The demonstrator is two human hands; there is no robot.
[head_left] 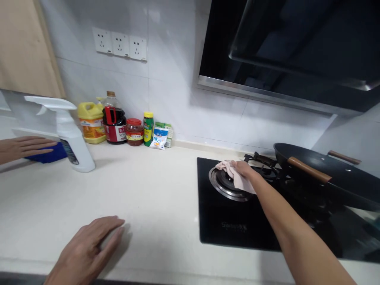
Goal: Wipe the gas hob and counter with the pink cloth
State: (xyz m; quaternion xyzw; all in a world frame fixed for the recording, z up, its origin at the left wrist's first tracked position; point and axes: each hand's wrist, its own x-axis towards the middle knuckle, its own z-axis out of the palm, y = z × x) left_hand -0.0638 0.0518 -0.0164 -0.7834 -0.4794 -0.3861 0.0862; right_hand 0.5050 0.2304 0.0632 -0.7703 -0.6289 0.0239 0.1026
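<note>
My right hand is closed on a pale pink cloth, pressing it onto the left burner of a black gas hob. The cloth covers the burner's upper right part. Near the counter's front edge, my left hand is held low at the countertop, thumb apart from the fingers, with nothing in it. At the far left another person's hand reaches in, fingers stretched over a blue object. Beside it stands a white spray bottle.
A black wok with wooden handles sits on the hob's right side; a pan support lies behind my right hand. Along the wall stand a yellow jug, a dark sauce bottle, a red-lidded jar and seasoning packs. A range hood overhangs.
</note>
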